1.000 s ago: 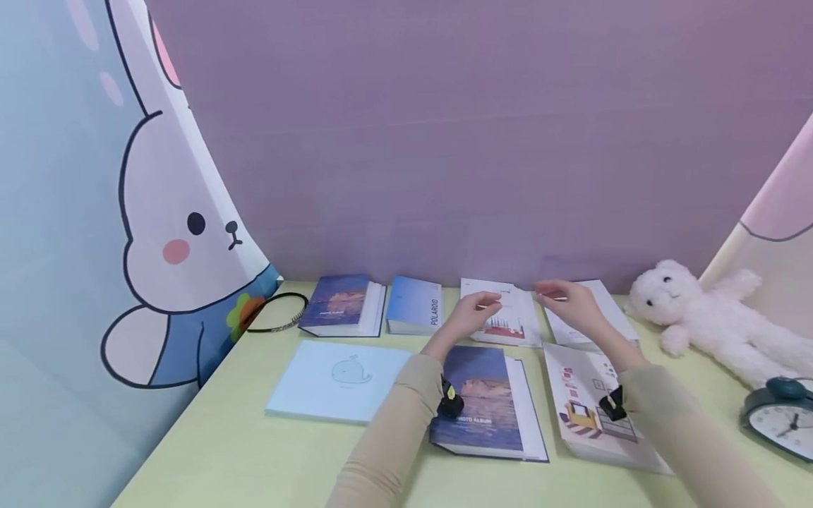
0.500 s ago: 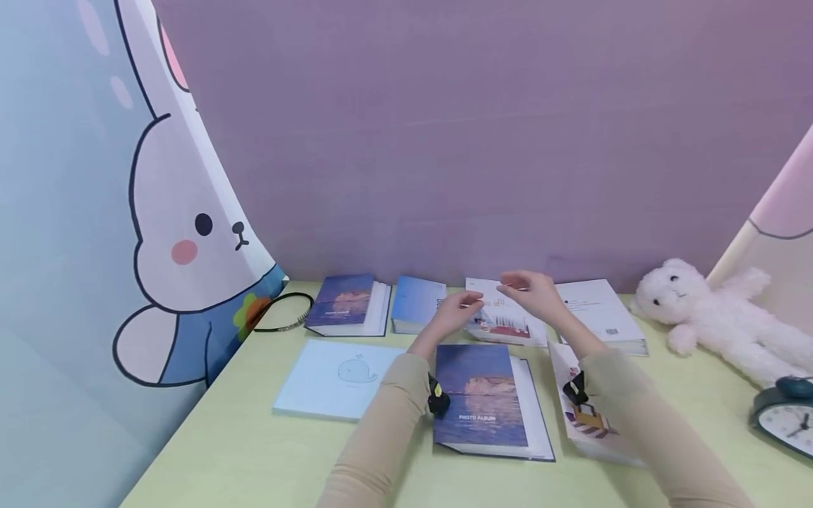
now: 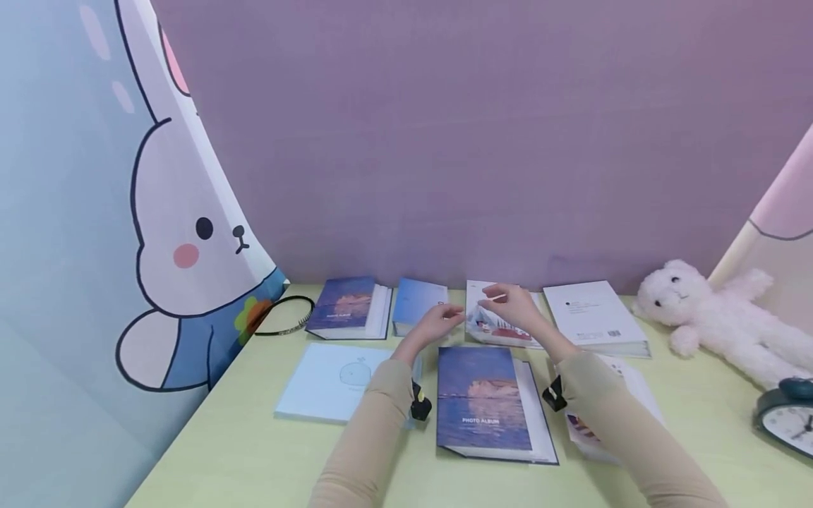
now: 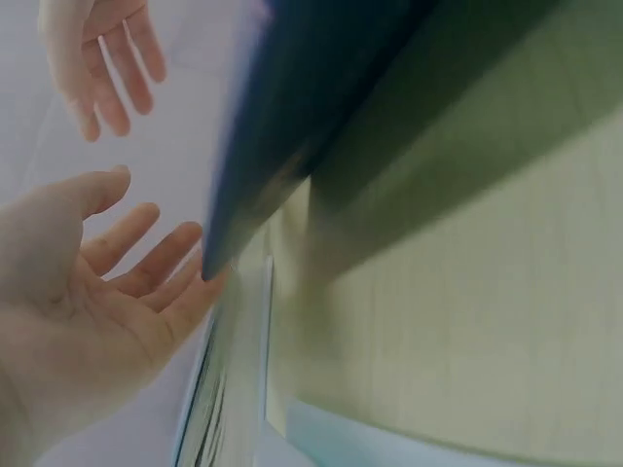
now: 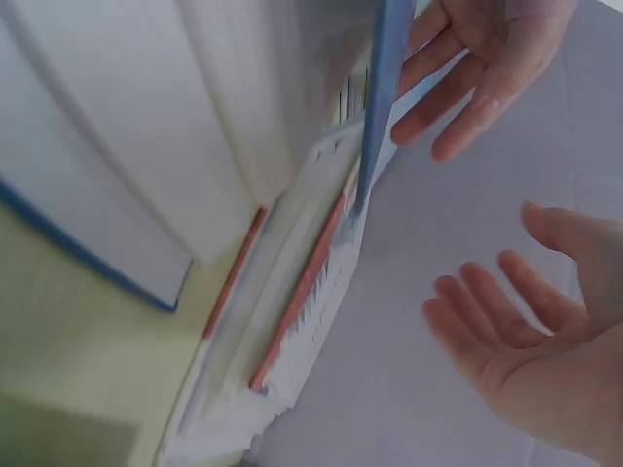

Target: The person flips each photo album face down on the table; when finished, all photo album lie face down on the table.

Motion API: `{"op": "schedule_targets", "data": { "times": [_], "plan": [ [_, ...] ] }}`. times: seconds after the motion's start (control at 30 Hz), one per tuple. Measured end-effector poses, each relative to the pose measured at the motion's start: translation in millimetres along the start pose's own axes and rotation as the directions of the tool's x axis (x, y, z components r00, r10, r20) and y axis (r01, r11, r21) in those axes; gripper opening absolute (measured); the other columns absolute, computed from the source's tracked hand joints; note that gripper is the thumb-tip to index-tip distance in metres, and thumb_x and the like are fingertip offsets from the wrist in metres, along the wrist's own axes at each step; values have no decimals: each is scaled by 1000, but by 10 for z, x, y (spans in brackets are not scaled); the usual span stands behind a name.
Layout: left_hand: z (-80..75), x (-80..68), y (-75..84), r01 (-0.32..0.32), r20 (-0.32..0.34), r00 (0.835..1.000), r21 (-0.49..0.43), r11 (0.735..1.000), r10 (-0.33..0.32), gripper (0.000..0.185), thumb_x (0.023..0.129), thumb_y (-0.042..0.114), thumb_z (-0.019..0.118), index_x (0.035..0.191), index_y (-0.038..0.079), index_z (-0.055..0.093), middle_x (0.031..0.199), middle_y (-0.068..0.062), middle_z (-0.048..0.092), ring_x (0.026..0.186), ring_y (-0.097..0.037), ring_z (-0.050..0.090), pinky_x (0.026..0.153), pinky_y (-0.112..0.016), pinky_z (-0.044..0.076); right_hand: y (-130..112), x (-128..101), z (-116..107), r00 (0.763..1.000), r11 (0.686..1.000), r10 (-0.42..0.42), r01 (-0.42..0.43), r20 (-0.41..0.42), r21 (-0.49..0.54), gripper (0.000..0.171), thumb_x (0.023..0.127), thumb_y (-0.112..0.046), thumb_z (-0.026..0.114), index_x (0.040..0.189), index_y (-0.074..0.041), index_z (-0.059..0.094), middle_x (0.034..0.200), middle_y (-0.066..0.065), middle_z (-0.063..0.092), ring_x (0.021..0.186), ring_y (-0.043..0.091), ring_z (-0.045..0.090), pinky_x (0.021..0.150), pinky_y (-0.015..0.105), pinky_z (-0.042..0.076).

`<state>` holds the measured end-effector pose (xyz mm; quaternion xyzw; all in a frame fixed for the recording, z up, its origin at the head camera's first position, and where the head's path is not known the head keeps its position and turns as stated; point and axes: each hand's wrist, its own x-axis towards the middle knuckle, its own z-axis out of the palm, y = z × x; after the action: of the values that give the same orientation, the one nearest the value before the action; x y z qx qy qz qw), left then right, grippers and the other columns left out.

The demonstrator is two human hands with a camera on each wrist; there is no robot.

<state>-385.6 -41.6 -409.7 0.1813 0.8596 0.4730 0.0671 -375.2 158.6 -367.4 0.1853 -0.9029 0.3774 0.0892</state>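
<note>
Near edge of the counter [image 3: 254,451]: dark blue photo album [image 3: 485,402] lies flat, cover up, between the two sleeved forearms. To its left, a pale blue album with a whale drawing [image 3: 330,381]; to its right, a white illustrated album [image 3: 610,423], partly hidden under the right forearm.

Mid row: left hand [image 3: 435,323] and right hand [image 3: 514,305] hover close together over the white album with the red picture [image 3: 498,324], which lies flat in the back row between the light blue Polaroid album [image 3: 416,305] and a plain white album [image 3: 593,316]. Wrist views show both palms unclenched, fingers straight and spread, holding nothing; whether the right fingertips touch the cover cannot be told.

Judgement: this album looks stiff-covered, thick and fairly heavy, with a smooth cover that may slip. Best hold is at its two long edges, one hand each side, fingers under the board.

Far left of the row: a second blue sunset album [image 3: 349,307], then a black hairband [image 3: 282,316]. Far right: white plush bear [image 3: 705,310] and a dark green alarm clock [image 3: 787,416]. Behind: purple wall, rabbit-print curtain [image 3: 171,240].
</note>
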Motion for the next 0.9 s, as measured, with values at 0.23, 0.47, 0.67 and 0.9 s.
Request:
{"op": "schedule_targets", "data": {
  "times": [0.23, 0.47, 0.67, 0.9],
  "plan": [
    [17, -14, -40, 62, 82, 995, -146, 987, -51, 46, 99, 25, 47, 137, -2, 43, 130, -24, 53, 107, -35, 61, 92, -41, 51, -28, -66, 35, 986, 996, 89, -89, 141, -7, 46, 89, -22, 63, 126, 5, 54, 125, 27, 56, 110, 41, 58, 87, 42, 53],
    [54, 14, -147, 77, 134, 989, -53, 996, -70, 47, 100, 30, 44, 138, 2, 44, 130, -18, 56, 106, -27, 63, 92, -36, 52, -16, -121, -17, 967, 994, 104, -97, 231, -43, 52, 89, -26, 63, 130, 4, 50, 129, 27, 53, 112, 41, 56, 90, 44, 51],
    [64, 14, -167, 69, 144, 988, -40, 997, -63, 47, 100, 32, 43, 139, 4, 44, 133, -17, 54, 109, -27, 62, 95, -36, 50, 17, -149, -174, 974, 995, 79, -63, 214, -80, 51, 88, -26, 63, 129, 4, 52, 128, 26, 54, 114, 42, 55, 92, 48, 49],
    [90, 16, -138, 68, 156, 986, -21, 997, -64, 48, 101, 31, 41, 140, 4, 42, 135, -16, 53, 111, -26, 61, 97, -38, 49, 195, -211, -293, 959, 994, 36, -4, 282, -113, 46, 90, -18, 61, 128, 7, 51, 128, 28, 53, 116, 46, 51, 90, 47, 51]
  ]
}}
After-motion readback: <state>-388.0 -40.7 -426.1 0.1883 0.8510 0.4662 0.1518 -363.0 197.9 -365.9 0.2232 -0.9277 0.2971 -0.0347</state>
